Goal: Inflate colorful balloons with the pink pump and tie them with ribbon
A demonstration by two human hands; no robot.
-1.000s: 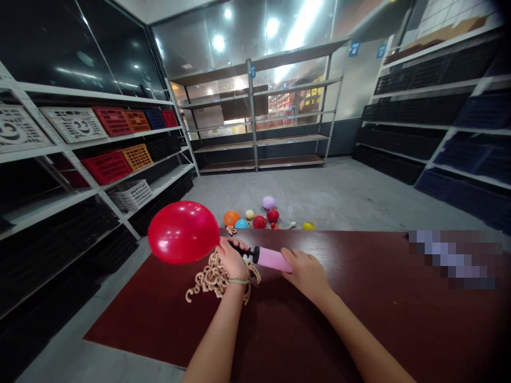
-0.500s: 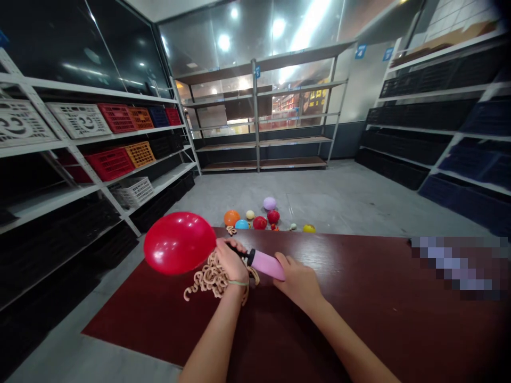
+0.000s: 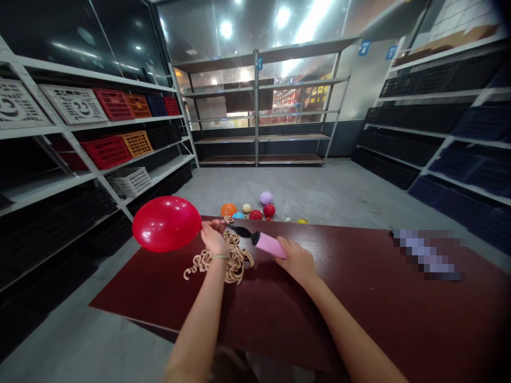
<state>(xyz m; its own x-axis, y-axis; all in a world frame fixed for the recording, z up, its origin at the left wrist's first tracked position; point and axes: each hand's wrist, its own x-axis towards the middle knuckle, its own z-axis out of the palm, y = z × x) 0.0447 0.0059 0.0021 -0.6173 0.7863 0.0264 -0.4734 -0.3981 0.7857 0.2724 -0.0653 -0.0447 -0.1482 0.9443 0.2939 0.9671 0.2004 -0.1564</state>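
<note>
A large inflated red balloon (image 3: 166, 224) hangs over the table's left end, its neck pinched in my left hand (image 3: 215, 238). My right hand (image 3: 298, 260) grips the pink barrel of a balloon pump (image 3: 270, 244). The pump's black nozzle end points left, toward my left hand, and appears apart from the balloon's neck. Beneath and beside my left wrist lies a pile of tan, curly long balloons (image 3: 235, 266) on the dark red-brown table (image 3: 279, 308).
On the floor beyond the table lie several small balloons, among them an orange balloon (image 3: 229, 210) and a purple balloon (image 3: 266, 198). A blurred-out flat object (image 3: 425, 254) rests on the table's right side. Shelves with crates (image 3: 106, 151) line the left wall.
My left hand and the red balloon have moved left, away from the pump. The nozzle, formerly at my left hand, now shows apart from it. The view has shifted slightly.
</note>
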